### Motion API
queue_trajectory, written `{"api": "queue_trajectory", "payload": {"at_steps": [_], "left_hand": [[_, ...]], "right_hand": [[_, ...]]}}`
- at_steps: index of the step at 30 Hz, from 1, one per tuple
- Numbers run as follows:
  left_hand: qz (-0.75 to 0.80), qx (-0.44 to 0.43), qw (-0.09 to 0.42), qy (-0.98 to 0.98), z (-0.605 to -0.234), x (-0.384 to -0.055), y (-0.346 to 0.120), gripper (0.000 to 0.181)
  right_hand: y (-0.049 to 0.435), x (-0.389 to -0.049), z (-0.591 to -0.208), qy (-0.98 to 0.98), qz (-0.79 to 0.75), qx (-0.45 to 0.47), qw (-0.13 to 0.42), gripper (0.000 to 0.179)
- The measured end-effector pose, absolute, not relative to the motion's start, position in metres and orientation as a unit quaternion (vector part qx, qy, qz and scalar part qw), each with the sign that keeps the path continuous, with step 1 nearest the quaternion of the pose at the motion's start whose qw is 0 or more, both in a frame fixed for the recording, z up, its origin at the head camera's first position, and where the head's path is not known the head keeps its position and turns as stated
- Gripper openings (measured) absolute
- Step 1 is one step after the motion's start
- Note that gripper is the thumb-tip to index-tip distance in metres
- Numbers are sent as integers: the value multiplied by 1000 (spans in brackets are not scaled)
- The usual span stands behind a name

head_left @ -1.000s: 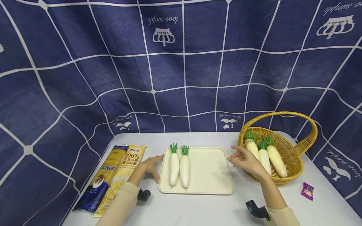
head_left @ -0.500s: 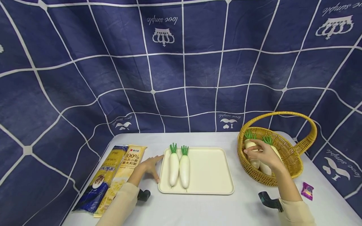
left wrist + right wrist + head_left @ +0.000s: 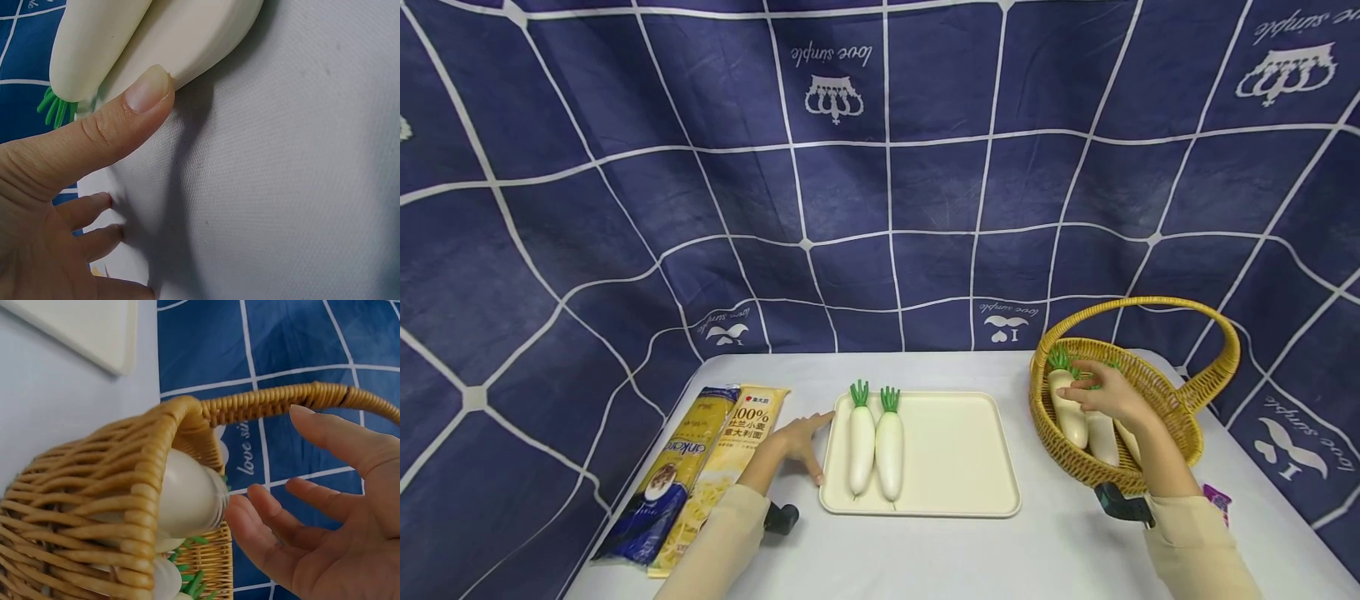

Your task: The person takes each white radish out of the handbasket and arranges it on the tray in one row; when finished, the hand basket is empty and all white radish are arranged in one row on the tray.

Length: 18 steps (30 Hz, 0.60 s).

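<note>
Loosely spread, left hand (image 3: 796, 437) borders the tray edge (image 3: 830, 447); right hand (image 3: 1111, 396), fingers apart, is by radishes (image 3: 1070, 419) inside the basket rim (image 3: 145, 506).

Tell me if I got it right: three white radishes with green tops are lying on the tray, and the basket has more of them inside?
Nearly! The number on the tray is wrong: the head view shows two white radishes with green tops lying there, not three. The basket does have more of them inside.
</note>
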<state>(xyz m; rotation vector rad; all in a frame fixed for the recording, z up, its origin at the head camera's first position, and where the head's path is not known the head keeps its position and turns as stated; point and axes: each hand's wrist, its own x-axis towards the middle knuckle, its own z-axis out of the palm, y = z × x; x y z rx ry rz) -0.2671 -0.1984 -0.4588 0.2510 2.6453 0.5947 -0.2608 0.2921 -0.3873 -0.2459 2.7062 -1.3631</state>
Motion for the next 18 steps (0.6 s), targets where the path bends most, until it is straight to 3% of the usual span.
{"api": "queue_trajectory", "payload": {"at_steps": [18], "left_hand": [[216, 93, 205, 950, -461, -268, -200, 115]], "right_hand": [[301, -291, -389, 915, -392, -57, 82, 76]]}}
